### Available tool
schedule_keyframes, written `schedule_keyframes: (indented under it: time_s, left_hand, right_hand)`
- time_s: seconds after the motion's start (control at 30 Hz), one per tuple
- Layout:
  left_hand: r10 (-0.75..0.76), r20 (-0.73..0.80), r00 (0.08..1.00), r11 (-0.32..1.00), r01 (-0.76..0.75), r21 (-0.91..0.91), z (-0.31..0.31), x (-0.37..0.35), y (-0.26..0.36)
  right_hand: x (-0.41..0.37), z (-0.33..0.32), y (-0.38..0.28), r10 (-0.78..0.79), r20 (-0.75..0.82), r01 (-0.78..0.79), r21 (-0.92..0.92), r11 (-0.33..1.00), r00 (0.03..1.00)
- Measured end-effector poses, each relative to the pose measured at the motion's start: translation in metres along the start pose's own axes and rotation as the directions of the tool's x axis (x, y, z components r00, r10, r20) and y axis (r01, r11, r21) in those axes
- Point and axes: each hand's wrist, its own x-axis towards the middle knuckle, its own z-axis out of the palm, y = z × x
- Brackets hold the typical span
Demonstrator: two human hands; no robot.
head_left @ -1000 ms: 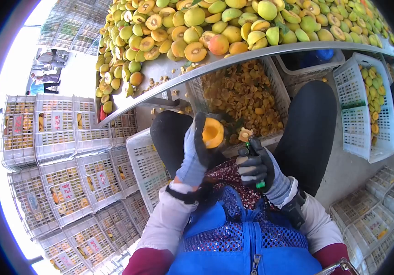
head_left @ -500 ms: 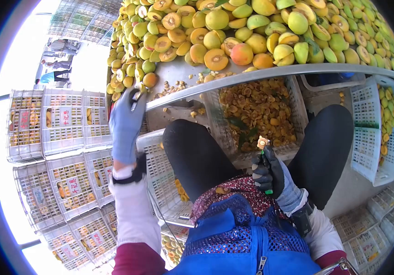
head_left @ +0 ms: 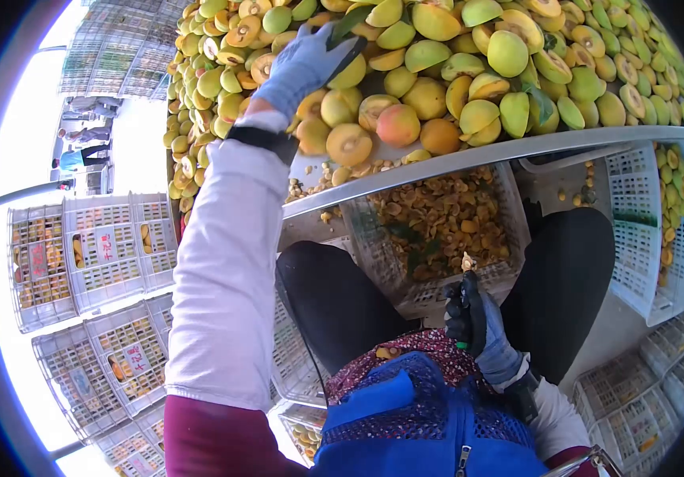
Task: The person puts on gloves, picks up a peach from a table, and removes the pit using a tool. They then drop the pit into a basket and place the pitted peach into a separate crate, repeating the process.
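My left hand (head_left: pixel 308 67), in a grey-blue glove with dark fingertips, reaches over a heap of yellow-green apricots (head_left: pixel 429 98), many cut in half. Its fingers are apart, and a green leaf (head_left: pixel 348 25) lies right beside them. Whether the fingertips touch fruit is hidden. Low in front of my lap, my right hand (head_left: pixel 481 318), in a grey and black glove, is closed around a slim green-handled tool (head_left: pixel 461 345). At the tool's upper end sits a small pale brown piece (head_left: pixel 468 262), perhaps an apricot stone.
A metal table edge (head_left: pixel 501 147) crosses in front of me. Below it, between my knees, a white crate (head_left: pixel 521 199) holds brownish fruit scraps. Another white crate (head_left: pixel 632 238) with apricots stands right. Stacked crates (head_left: pixel 103 246) fill the left, with people (head_left: pixel 83 151) beyond.
My left hand has moved from the table's left front edge, up and right over the heap. My right hand stays low, still gripping the tool; the view has shifted slightly.
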Motion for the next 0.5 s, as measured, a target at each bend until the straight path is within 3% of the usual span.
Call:
schedule_keyframes:
  time_s: [0.03,0.07,0.13,0.23,0.33,0.37,0.4,0.43,0.5]
  left_hand:
    - [-0.044,0.109,0.993,0.999,0.044,-0.003,-0.002,-0.014,0.002]
    - [-0.082,0.212,0.974,0.996,0.084,0.0,-0.004,-0.027,0.006]
    - [0.02,0.045,0.999,0.997,-0.023,0.073,-0.002,-0.067,0.02]
    - [0.074,-0.068,0.995,0.997,-0.073,0.014,0.004,-0.092,0.011]
    - [0.134,-0.287,0.949,0.99,-0.139,0.003,-0.02,-0.126,0.036]
    - [0.181,-0.338,0.924,0.977,-0.209,-0.048,-0.027,-0.143,0.047]
    - [0.119,-0.299,0.947,0.968,-0.178,-0.177,-0.032,-0.163,0.065]
    - [0.072,-0.162,0.984,0.944,-0.12,-0.306,-0.038,-0.185,0.085]
    - [0.153,-0.024,0.988,0.884,-0.148,-0.443,-0.037,-0.226,0.11]
  right_hand:
    - [-0.001,0.004,-0.002,-0.016,-0.043,0.014,-0.045,0.999,0.999]
    - [0.0,0.002,-0.003,-0.012,0.01,0.012,-0.008,1.0,1.0]
    - [0.003,-0.006,0.0,-0.008,0.113,0.001,0.065,0.998,0.994]
    - [-0.001,0.003,0.001,-0.069,0.007,0.069,-0.034,0.997,0.998]
    - [-0.023,0.03,-0.002,-0.159,-0.111,0.147,-0.105,0.983,0.981]
    - [-0.031,0.03,-0.007,-0.151,0.089,0.157,-0.069,0.985,0.985]
    - [-0.039,0.026,-0.012,-0.142,0.285,0.159,-0.035,0.987,0.948]
    - [-0.047,0.025,-0.015,-0.133,0.468,0.151,-0.001,0.988,0.873]
    - [-0.059,0.037,-0.021,-0.121,0.537,0.23,-0.14,0.963,0.835]
